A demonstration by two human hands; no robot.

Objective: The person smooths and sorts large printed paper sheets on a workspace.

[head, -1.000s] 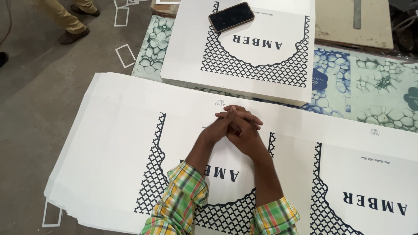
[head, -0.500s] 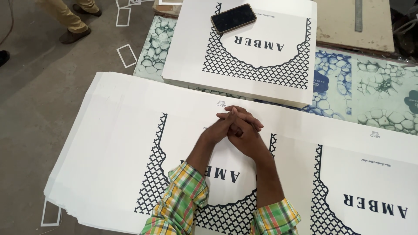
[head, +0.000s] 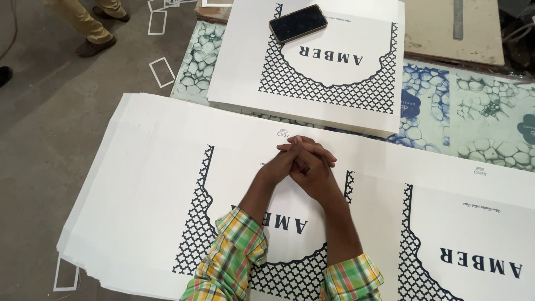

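My left hand (head: pixel 283 163) and my right hand (head: pixel 313 171) are clasped together with fingers interlaced. They rest on top of a wide stack of white printed sheets (head: pixel 139 184) with a black lattice pattern. Neither hand holds anything. Both forearms come out of plaid sleeves at the bottom of the view. Beyond my hands lies a smaller stack of the same printed sheets (head: pixel 334 83), with a black phone (head: pixel 297 23) lying on its far left part.
A patterned green and blue mat (head: pixel 473 106) covers the surface under the stacks. Another person's legs and shoes (head: pixel 92 33) stand on the grey floor at the upper left. White paper offcuts (head: pixel 161 71) lie on the floor. A metal ruler (head: pixel 458 17) rests on a board at the far right.
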